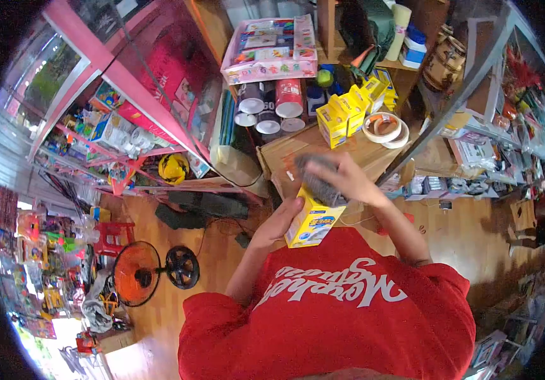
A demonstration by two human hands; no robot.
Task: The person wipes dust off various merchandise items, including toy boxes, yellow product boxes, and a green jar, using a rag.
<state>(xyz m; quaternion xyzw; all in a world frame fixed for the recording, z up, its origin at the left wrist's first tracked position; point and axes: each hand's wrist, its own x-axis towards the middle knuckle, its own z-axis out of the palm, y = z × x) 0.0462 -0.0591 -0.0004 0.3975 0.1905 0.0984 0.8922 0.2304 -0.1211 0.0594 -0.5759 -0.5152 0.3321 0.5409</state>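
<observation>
My left hand [280,221] is closed around the side of a yellow box [315,223] with blue and white print, held tilted in front of my chest. My right hand [351,180] grips a dark grey cloth [323,189] against the box's upper end. The cloth is bunched up and partly hidden by my fingers. Just beyond, a row of similar yellow boxes [334,125] stands on the wooden table [291,152]. Beside them lie rolls of tape [382,128], one overlapping another.
Behind the table are several cans [289,95] under a pink carton [271,73] of small packs. A pink-framed display case [152,107] stands left. On the floor are an orange fan [136,273] and a red stool [114,237]. Goods fill shelves [475,152] on the right.
</observation>
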